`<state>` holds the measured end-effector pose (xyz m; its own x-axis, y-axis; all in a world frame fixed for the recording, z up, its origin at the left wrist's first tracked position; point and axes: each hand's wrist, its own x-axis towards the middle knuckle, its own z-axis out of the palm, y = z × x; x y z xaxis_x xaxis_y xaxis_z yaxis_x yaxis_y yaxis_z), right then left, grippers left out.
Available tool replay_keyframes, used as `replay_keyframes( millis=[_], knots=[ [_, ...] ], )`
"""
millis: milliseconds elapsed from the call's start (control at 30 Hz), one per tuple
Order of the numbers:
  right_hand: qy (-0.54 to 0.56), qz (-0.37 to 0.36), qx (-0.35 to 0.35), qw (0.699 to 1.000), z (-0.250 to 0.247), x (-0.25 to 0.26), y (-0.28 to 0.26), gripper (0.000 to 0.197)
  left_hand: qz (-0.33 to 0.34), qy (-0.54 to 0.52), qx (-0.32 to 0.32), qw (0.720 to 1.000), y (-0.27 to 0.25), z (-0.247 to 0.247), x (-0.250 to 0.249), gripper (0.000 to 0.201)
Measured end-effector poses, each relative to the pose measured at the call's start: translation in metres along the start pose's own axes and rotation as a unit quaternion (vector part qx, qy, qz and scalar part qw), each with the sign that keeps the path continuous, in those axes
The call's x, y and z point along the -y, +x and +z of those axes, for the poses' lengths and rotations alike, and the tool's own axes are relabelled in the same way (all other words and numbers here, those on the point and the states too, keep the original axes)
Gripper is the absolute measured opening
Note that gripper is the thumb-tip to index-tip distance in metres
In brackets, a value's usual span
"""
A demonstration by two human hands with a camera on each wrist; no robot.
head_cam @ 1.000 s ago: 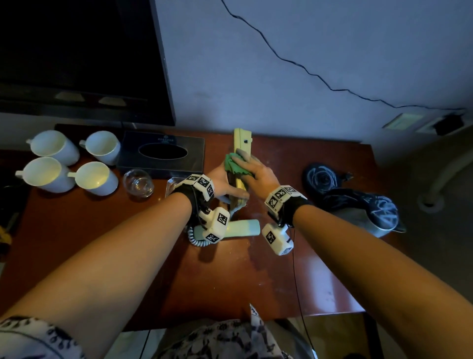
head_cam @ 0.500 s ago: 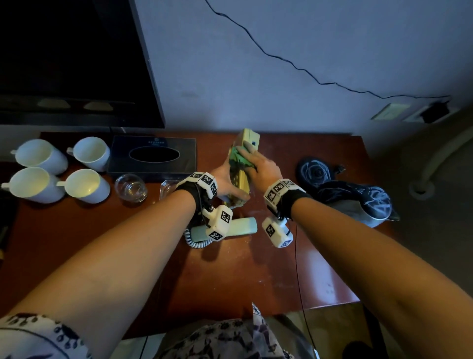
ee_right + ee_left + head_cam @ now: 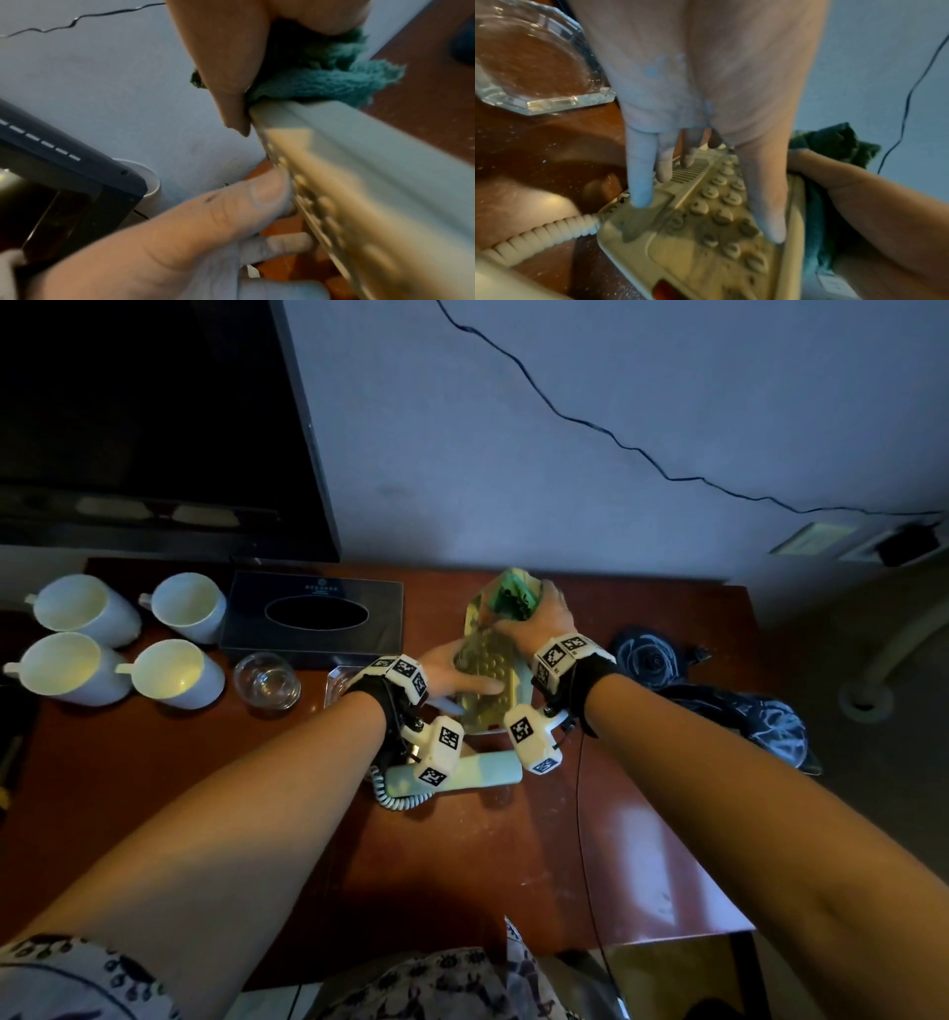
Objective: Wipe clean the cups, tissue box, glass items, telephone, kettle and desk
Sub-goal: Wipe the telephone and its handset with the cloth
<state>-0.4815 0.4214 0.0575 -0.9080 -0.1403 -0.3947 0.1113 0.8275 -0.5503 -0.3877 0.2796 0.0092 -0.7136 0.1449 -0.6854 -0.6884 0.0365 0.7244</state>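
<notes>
We hold the telephone base (image 3: pixel 488 672) tilted up on the desk (image 3: pixel 590 855), right of the tissue box (image 3: pixel 313 618). Our left hand (image 3: pixel 452 672) grips its near end, thumb across the keypad. Our right hand (image 3: pixel 544 618) clutches a green cloth (image 3: pixel 511 598) against its far top edge.
</notes>
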Motion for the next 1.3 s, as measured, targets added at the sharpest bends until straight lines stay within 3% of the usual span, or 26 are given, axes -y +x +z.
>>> replay_keyframes(
  millis=[133, 267, 400, 533, 667, 833, 1000, 1067, 1133, 1300],
  knots=[
    [0.069, 0.074, -0.001, 0.995, -0.01, -0.011, 0.005, 0.079, -0.021, -0.02, -0.086, 0.996, 0.016, -0.01, 0.008, 0.107],
    [0.136, 0.087, 0.052, 0.985, -0.031, -0.035, 0.015, 0.055, -0.024, -0.037, -0.176, 0.983, 0.027, -0.022, 0.002, 0.1],
    [0.193, 0.08, 0.104, 0.972, -0.041, -0.051, 0.018, 0.04, -0.026, -0.012, -0.207, 0.978, 0.03, -0.032, -0.012, 0.139],
    [0.234, 0.036, 0.142, 0.961, -0.041, -0.058, 0.017, 0.055, 0.019, -0.021, -0.213, 0.977, 0.023, -0.033, -0.027, 0.098],
    [0.235, -0.004, 0.142, 0.961, -0.042, -0.069, 0.017, 0.056, 0.066, -0.042, -0.22, 0.972, 0.012, -0.038, -0.03, 0.079],
    [0.272, -0.002, 0.12, 0.955, -0.041, -0.077, 0.016, 0.06, 0.145, 0.1, -0.224, 0.959, -0.006, -0.029, -0.038, 0.054],
    [0.254, 0.03, 0.085, 0.963, -0.039, -0.081, 0.014, 0.015, 0.178, 0.215, -0.253, 0.926, -0.012, -0.012, -0.035, 0.052],
    [0.258, 0.048, 0.028, 0.965, -0.038, -0.078, 0.01, 0.022, 0.172, 0.231, -0.258, 0.922, -0.015, -0.006, -0.033, 0.054],
    [0.244, 0.037, -0.026, 0.969, -0.038, -0.075, 0.004, 0.045, 0.168, 0.24, -0.268, 0.918, -0.019, 0.001, -0.032, 0.056],
    [0.163, -0.049, -0.156, 0.973, -0.046, -0.082, -0.015, 0.085, 0.161, 0.247, -0.289, 0.911, -0.026, 0.011, -0.027, 0.056]
  ],
)
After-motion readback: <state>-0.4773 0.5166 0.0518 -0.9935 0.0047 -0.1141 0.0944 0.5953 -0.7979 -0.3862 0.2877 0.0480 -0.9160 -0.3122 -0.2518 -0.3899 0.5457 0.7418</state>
